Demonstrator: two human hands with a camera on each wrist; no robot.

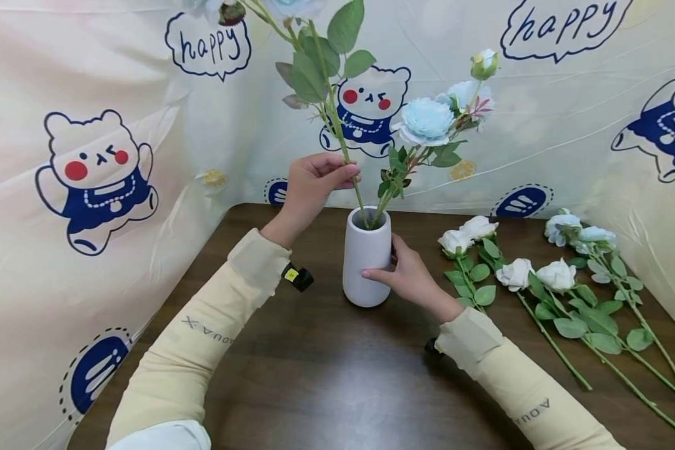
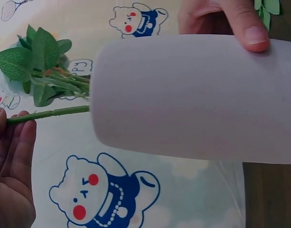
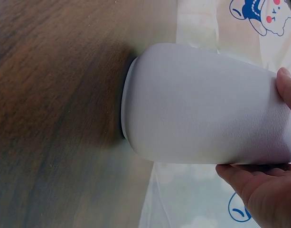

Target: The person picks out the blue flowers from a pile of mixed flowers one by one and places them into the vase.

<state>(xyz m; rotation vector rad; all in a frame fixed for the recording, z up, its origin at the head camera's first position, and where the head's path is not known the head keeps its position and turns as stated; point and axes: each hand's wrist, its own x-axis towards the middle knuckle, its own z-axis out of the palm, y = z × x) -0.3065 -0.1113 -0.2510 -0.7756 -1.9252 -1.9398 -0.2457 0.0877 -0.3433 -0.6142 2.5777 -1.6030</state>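
My left hand (image 1: 314, 181) pinches the thin, springy flower stem (image 1: 345, 153) just above the vase (image 1: 365, 257) on the desk (image 1: 326, 369), while my right hand (image 1: 407, 275) grips the smooth, tippable, likely breakable vase mid-body.

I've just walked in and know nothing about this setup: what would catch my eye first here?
A white vase stands mid-table, the right hand gripping its side while the left hand pinches a leafy green stem going into it. A pale blue flower rises above, and white flowers lie on the dark table to the right.
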